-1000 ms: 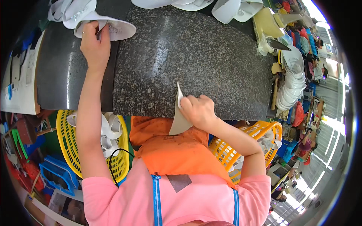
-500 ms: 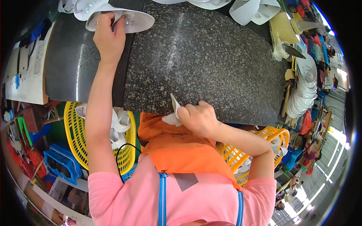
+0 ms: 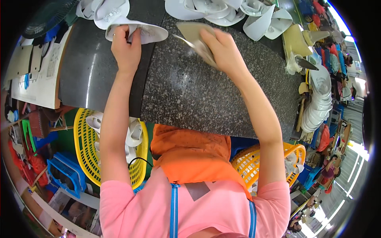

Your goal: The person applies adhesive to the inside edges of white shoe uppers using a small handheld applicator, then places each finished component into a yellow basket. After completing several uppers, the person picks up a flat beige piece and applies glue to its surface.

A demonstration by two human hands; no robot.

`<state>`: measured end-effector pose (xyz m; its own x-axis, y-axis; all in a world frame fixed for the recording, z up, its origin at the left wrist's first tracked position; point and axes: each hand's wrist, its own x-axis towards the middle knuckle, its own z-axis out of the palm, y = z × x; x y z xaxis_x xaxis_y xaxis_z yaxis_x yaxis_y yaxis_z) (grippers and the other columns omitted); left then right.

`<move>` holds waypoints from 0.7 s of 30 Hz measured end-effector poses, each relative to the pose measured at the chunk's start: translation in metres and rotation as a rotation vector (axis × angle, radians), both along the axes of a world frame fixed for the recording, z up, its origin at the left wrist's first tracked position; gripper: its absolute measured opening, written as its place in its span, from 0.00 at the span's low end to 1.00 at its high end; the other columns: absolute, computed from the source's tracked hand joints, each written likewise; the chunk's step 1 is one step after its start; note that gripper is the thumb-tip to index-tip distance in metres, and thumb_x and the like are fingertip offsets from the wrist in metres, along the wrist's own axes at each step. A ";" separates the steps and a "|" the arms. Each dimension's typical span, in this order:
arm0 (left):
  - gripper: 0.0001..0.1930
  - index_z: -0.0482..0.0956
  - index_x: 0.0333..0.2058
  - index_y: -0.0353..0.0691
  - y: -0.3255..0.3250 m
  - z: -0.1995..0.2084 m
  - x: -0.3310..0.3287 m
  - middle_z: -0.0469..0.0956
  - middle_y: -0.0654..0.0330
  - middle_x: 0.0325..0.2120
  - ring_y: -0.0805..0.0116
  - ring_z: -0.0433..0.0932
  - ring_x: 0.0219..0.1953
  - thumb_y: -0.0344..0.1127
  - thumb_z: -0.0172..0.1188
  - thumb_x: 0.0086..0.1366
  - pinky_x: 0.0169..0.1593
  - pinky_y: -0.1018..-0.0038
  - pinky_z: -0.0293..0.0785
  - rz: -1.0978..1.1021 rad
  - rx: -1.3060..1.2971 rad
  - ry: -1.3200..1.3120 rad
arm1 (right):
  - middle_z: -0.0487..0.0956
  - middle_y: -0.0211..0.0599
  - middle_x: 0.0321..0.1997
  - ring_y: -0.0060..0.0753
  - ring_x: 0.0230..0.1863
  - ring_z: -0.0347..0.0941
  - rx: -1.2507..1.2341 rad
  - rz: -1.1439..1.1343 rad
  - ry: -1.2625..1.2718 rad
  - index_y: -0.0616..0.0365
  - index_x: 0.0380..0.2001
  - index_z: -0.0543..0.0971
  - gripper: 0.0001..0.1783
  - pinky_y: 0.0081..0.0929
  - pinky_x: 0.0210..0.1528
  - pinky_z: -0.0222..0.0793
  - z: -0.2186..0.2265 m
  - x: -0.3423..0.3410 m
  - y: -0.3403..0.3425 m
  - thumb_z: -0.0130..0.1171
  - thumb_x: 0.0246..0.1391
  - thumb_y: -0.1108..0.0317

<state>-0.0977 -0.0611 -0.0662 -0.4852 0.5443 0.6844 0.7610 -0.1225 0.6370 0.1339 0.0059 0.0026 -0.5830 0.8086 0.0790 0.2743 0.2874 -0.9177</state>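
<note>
My left hand is closed at the far left of the table, pinching a white shoe upper by its edge. Sparkling trim shows on the white uppers just beyond it. Over the far part of the speckled stone slab, my right hand grips a thin beige-white shoe piece, blurred by motion, with fingers closed round its right side. This piece is apart from the one in my left hand.
More white uppers lie along the table's far edge. A cream block with a dark blade-like tip stands at the right, beside a stack of white curved pieces. Yellow baskets holding white pieces flank my lap.
My right hand has swung from the table's near edge up to its far part, carrying the thin piece with it. My left hand keeps its grip on the white upper.
</note>
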 end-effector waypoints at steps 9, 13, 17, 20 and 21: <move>0.12 0.74 0.36 0.41 -0.023 0.077 0.022 0.78 0.57 0.26 0.58 0.78 0.28 0.40 0.59 0.57 0.32 0.67 0.72 0.060 -0.475 0.342 | 0.67 0.28 0.21 0.22 0.17 0.64 -1.243 -0.095 0.568 0.57 0.34 0.70 0.10 0.24 0.17 0.61 0.004 0.046 -0.040 0.45 0.59 0.61; 0.15 0.72 0.42 0.41 -0.032 0.095 0.041 0.78 0.57 0.21 0.57 0.77 0.20 0.40 0.59 0.58 0.29 0.67 0.71 0.160 -0.571 0.067 | 0.69 0.26 0.21 0.21 0.19 0.65 -1.115 -0.061 0.602 0.57 0.37 0.72 0.12 0.22 0.19 0.62 0.002 0.037 -0.052 0.45 0.60 0.60; 0.24 0.71 0.48 0.39 -0.053 0.088 0.083 0.70 0.63 0.34 0.74 0.70 0.31 0.31 0.66 0.50 0.30 0.78 0.66 -0.577 -0.329 -0.424 | 0.75 0.23 0.29 0.10 0.25 0.68 -0.839 -0.198 0.455 0.57 0.40 0.73 0.17 0.14 0.26 0.64 0.007 0.026 -0.063 0.47 0.61 0.55; 0.08 0.76 0.29 0.37 -0.059 0.074 0.116 0.72 0.59 0.32 0.68 0.71 0.31 0.30 0.65 0.50 0.34 0.77 0.67 -0.478 -0.118 -0.307 | 0.75 0.26 0.30 0.13 0.28 0.69 -0.852 -0.293 0.516 0.58 0.40 0.73 0.16 0.15 0.29 0.66 0.008 0.020 -0.066 0.46 0.61 0.56; 0.07 0.75 0.26 0.36 -0.062 0.070 0.123 0.73 0.59 0.31 0.67 0.72 0.30 0.29 0.65 0.51 0.34 0.77 0.67 -0.441 -0.036 -0.301 | 0.75 0.26 0.30 0.13 0.28 0.69 -0.851 -0.264 0.527 0.58 0.40 0.73 0.16 0.15 0.29 0.66 0.008 0.021 -0.064 0.46 0.61 0.56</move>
<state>0.0251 -0.1233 0.0042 -0.3770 0.7614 0.5274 0.4256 -0.3634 0.8288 0.1549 -0.0577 0.0105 -0.4364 0.8132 -0.3850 -0.2610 -0.5240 -0.8108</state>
